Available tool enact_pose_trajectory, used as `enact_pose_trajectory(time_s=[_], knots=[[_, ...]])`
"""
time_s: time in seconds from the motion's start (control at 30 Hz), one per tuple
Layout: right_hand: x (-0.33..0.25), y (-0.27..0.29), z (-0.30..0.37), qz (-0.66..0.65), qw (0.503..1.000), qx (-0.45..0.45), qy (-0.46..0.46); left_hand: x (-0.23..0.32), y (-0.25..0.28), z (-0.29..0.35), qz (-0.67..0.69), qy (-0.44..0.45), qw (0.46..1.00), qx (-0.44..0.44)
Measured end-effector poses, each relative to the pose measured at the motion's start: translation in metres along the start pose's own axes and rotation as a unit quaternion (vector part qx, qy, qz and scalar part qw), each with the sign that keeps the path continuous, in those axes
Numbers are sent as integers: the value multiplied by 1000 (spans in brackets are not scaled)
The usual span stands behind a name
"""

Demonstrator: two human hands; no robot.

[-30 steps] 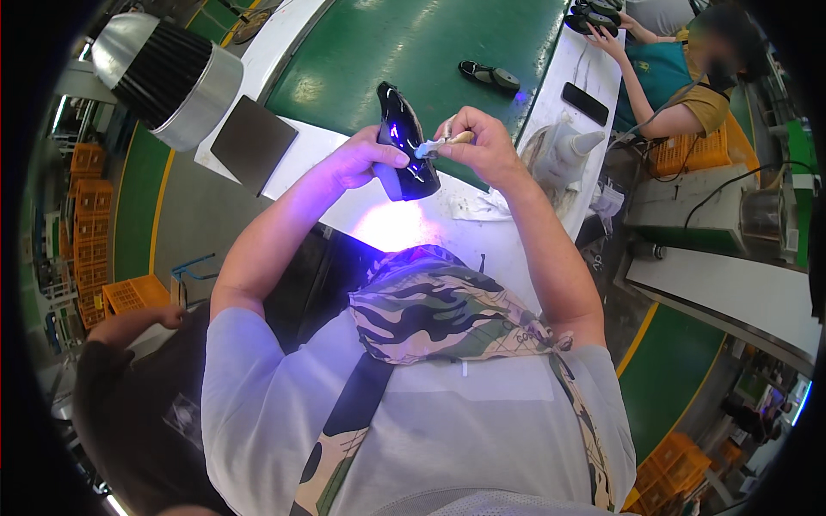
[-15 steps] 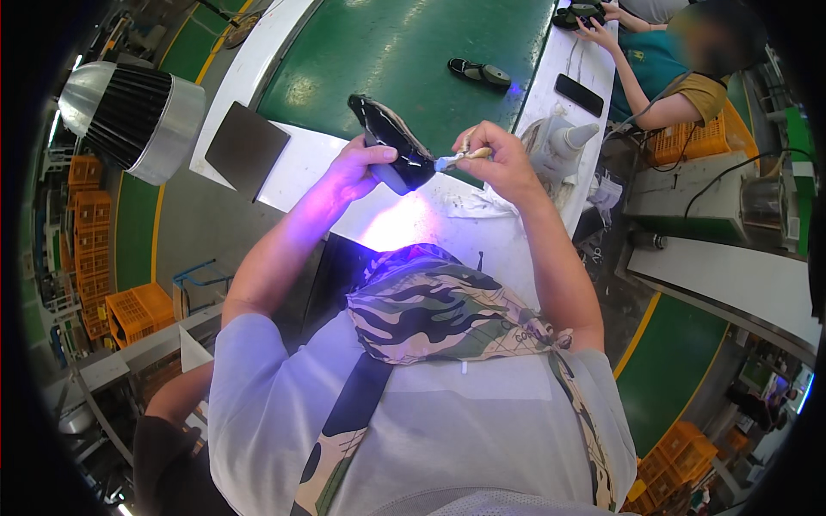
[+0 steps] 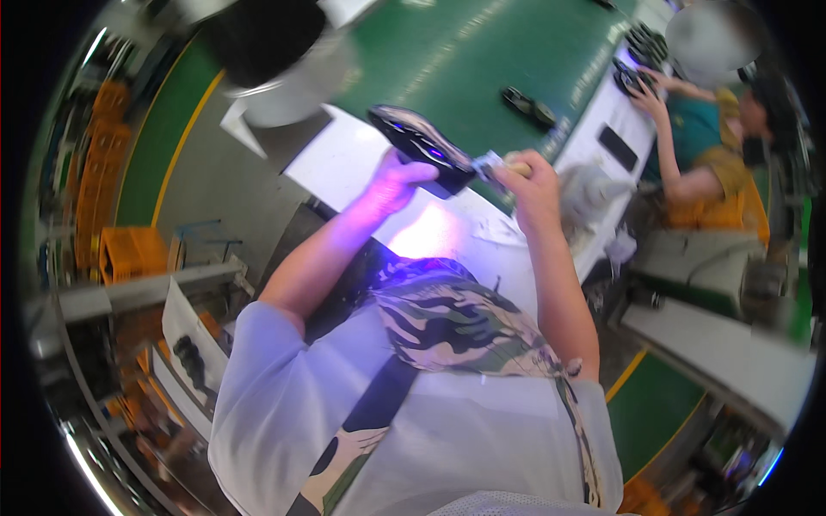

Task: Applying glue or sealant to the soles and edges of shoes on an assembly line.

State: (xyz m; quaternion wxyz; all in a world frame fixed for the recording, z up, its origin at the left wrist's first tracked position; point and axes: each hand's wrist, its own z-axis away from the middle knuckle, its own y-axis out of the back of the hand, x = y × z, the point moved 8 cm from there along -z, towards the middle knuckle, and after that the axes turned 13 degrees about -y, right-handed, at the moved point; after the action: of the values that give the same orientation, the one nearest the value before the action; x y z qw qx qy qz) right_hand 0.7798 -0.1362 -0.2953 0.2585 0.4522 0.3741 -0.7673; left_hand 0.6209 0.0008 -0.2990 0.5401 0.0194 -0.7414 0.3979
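My left hand point(image 3: 394, 182) grips a glossy black shoe point(image 3: 422, 142) from beneath, the thumb along its near side. The shoe is tilted, its raised end pointing to the far left. Pinched in my right hand point(image 3: 535, 185) is a small brush point(image 3: 519, 165) with a pale wooden handle. Its whitish-blue tip meets the lower right end of the shoe, or lies just beside it; blur hides which. A bright violet-white glow lights the white table point(image 3: 331, 163) below the shoe.
Another dark shoe point(image 3: 527, 107) lies on the green belt point(image 3: 430, 52). A whitish container point(image 3: 589, 193) and a phone point(image 3: 618, 148) are on the right ledge. A big lamp point(image 3: 275, 52) hangs at the upper left. At the right, a co-worker's hands point(image 3: 647, 93) handle a dark shoe.
My view has shifted, so the scene sits further right and lower. Both hands keep their hold, and the brush stays close to the same end of the shoe.
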Motion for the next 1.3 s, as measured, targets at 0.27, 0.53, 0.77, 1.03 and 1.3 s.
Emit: enact_pose_trajectory(time_s=[0.27, 0.53, 0.77, 1.03, 1.3], knots=[[48, 10, -23, 42, 998, 8, -43, 8, 20, 27, -105, -149, 983, 30], [46, -38, -32, -100, 981, -103, -127, 87, 90, 92, -254, -198, 924, 207], [79, -24, -52, -87, 974, -121, -169, 328, 179, 218, -435, -389, 690, 428], [94, -53, -49, -78, 965, -163, -192, 607, 117, 402, -622, -506, 257, 540], [99, -80, -36, -120, 953, -180, -214, 740, 29, 567, -726, -333, -76, 597]])
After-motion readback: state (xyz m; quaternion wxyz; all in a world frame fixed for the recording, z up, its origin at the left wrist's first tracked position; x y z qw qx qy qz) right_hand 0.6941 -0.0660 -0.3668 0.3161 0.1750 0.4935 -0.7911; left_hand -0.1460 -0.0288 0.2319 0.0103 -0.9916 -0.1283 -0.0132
